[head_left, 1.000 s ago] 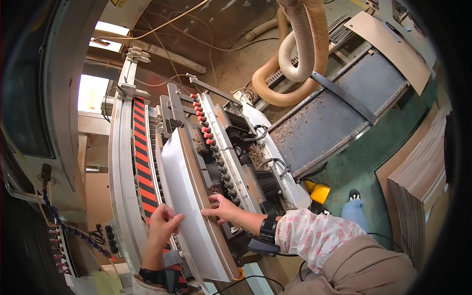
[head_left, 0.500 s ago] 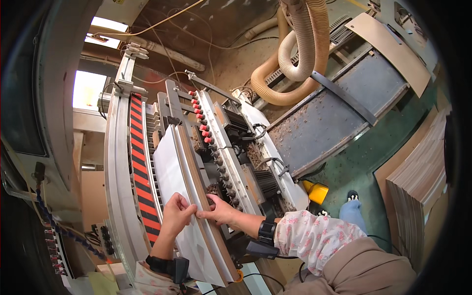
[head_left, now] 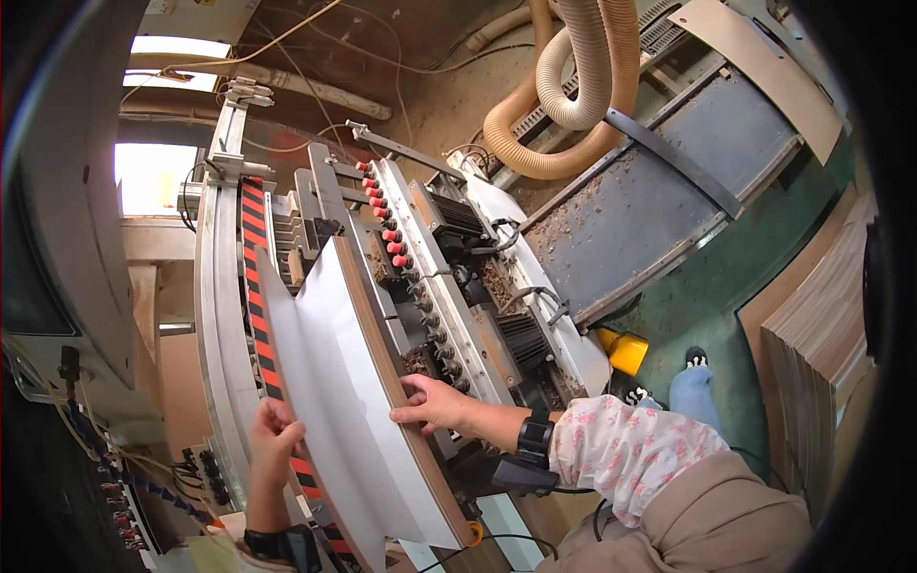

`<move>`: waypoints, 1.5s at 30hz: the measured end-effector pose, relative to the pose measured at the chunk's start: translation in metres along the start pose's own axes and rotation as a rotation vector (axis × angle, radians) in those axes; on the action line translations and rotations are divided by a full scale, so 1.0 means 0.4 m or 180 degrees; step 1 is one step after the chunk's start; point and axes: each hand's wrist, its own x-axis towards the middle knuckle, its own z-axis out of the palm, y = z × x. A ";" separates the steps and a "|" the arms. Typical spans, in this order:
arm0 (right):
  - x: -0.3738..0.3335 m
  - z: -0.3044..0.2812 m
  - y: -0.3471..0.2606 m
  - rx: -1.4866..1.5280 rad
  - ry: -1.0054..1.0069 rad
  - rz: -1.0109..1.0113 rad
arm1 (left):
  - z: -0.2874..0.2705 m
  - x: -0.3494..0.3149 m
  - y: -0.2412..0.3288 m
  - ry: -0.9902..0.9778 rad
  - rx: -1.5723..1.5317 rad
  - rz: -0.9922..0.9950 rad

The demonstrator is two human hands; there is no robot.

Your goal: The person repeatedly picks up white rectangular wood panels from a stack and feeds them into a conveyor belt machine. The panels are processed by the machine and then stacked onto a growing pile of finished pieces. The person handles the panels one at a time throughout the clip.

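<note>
A long panel with a white face and a brown edge (head_left: 361, 296) stands on edge, tilted, at the machine. From its white face a thin white sheet (head_left: 304, 368) comes away to the left in a curved fold. My left hand (head_left: 275, 441) is closed in a pinch on the free left edge of this sheet, over the red-and-black striped strip (head_left: 254, 258). On the panel's brown edge sits my right hand (head_left: 435, 405), thumb on the near side and fingers round the far side. The underside of the panel is hidden.
Right of the panel runs a machine bar with red-capped knobs (head_left: 379, 212) and dark motors (head_left: 523, 341). Ribbed hoses (head_left: 573, 86) hang beyond a grey bed (head_left: 659, 191) littered with chips. A stack of boards (head_left: 821, 315) and a yellow object (head_left: 626, 352) stand on the right.
My left hand has moved left, away from my right hand, drawing the white sheet off the panel's face into a wide fold. My right hand stays on the panel's edge.
</note>
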 end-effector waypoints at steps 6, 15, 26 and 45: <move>0.014 -0.006 -0.021 -0.0144 -0.0371 0.0062 | -0.046 -0.019 0.008 0.0101 -0.0142 -0.0130; 0.074 0.047 0.017 -0.0718 0.0235 -0.0869 | 0.144 0.009 0.059 -0.0409 0.2486 0.2202; 0.057 0.045 -0.056 -0.1126 0.0338 -0.0012 | 0.002 -0.009 0.025 -0.0420 0.2084 0.2172; -0.681 -0.053 0.052 -0.0193 0.2955 -0.1230 | 0.226 0.145 -0.086 -0.1704 0.2826 0.2795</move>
